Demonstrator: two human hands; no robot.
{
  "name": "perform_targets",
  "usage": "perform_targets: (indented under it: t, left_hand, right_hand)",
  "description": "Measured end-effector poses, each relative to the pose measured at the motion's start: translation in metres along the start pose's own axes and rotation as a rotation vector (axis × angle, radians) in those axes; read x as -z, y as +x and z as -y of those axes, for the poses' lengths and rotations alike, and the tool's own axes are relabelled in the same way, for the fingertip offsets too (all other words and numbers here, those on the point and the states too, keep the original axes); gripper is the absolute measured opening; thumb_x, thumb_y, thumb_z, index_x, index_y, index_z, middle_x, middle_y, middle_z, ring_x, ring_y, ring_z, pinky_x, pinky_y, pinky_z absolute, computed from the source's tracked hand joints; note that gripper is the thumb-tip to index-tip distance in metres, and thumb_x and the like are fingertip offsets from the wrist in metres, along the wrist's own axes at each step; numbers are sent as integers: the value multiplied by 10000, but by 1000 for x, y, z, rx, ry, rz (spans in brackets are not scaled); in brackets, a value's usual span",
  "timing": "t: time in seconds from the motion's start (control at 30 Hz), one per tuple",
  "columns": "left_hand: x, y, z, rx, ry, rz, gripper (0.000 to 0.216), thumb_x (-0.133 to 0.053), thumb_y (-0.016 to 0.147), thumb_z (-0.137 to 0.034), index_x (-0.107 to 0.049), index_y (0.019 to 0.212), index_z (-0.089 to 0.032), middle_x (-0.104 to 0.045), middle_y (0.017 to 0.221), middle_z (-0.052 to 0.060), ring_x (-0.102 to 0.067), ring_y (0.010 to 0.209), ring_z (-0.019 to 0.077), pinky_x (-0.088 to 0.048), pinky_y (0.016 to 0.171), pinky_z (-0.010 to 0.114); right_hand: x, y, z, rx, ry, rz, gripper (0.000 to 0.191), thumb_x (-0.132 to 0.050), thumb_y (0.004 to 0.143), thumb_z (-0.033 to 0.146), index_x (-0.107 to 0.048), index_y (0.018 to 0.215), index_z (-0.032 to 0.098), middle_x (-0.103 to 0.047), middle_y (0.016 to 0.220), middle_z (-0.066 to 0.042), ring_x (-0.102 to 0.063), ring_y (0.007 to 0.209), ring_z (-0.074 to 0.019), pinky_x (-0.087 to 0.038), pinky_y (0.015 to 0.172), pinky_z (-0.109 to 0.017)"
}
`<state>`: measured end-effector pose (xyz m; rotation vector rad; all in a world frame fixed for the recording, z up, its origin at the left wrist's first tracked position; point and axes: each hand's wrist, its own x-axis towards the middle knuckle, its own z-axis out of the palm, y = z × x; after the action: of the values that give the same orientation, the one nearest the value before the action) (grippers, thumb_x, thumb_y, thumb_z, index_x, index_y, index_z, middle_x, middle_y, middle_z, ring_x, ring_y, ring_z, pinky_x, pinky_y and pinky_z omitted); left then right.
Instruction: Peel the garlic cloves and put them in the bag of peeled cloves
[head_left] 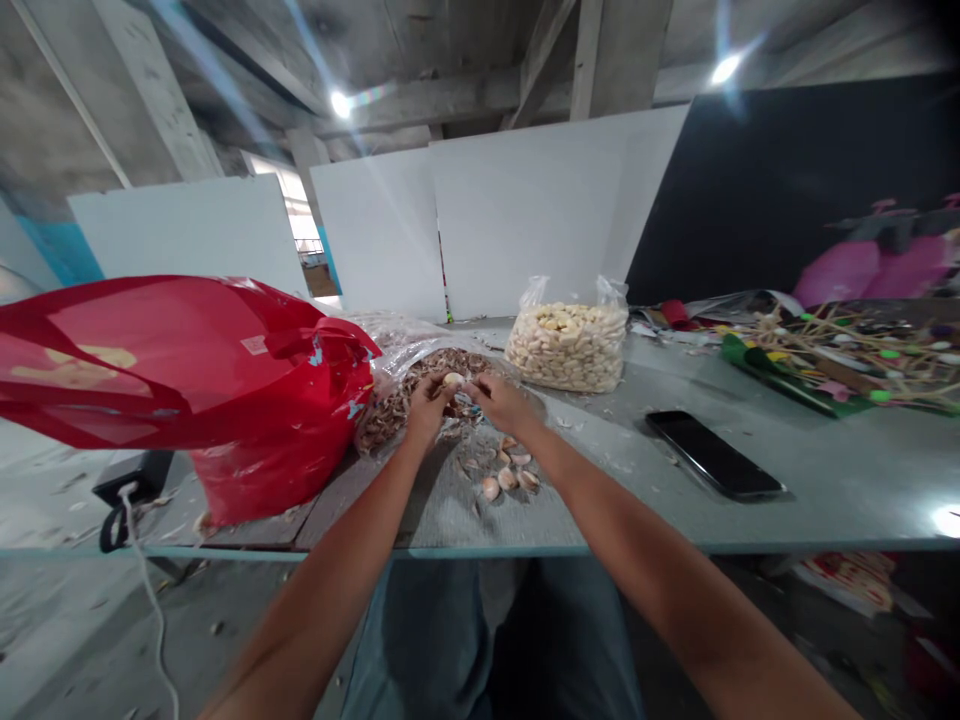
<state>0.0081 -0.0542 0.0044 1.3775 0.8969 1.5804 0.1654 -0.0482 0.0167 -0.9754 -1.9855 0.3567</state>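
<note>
Looks like a pale, rounded garlic clove (454, 380), held lying roughly crosswise, from nine to three o'clock. Lies also, toward five o'clock from there, as a loose cluster of tan-pink, unpeeled cloves (508, 480), several close together.

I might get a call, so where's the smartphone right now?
In the head view, the smartphone lies on the grey tabletop, right of the right hand and the bag of peeled garlic cloves.

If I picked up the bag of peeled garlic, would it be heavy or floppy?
The clear bag of peeled garlic would probably feel heavy, since cloves fill most of it. Its thin, wrinkly plastic looks floppy, so it might sag when lifted.
</note>
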Motion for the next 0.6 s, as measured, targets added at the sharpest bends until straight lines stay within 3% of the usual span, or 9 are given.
perform_targets:
  t: [0.3, 0.47, 0.6]
  left_hand:
    - [-2, -8, -3, 54, -45, 125, 411, -682, 723, -533, -497, 815, -178, -523, 655, -42, -515, 500, 79, -413, 437, 200]
    - [-3, -8, -4, 48, -49, 151, 405, -692, 721, -512, -512, 872, -183, -520, 655, -47, -529, 515, 82, -422, 443, 192]
    - [-3, -6, -3, 26, 2, 158, 491, -719, 698, -499, -568, 1039, -179, -551, 717, -29, -506, 514, 66, -427, 446, 189]
  right_hand:
    - [-3, 0, 4, 28, -41, -69, 305, -394, 925, 338, -485, 669, 201, -516, 616, 9, -464, 605, -139, -289, 584, -255]
    - [-6, 1, 6, 1, -3, -122, 289, -427, 873, 325, -436, 611, 206, -466, 565, 26, -413, 564, -127, -276, 562, -260]
    - [-6, 3, 5, 3, 71, -120, 286, -432, 839, 329, -426, 581, 205, -458, 555, 31, -414, 581, -123, -297, 560, -248]
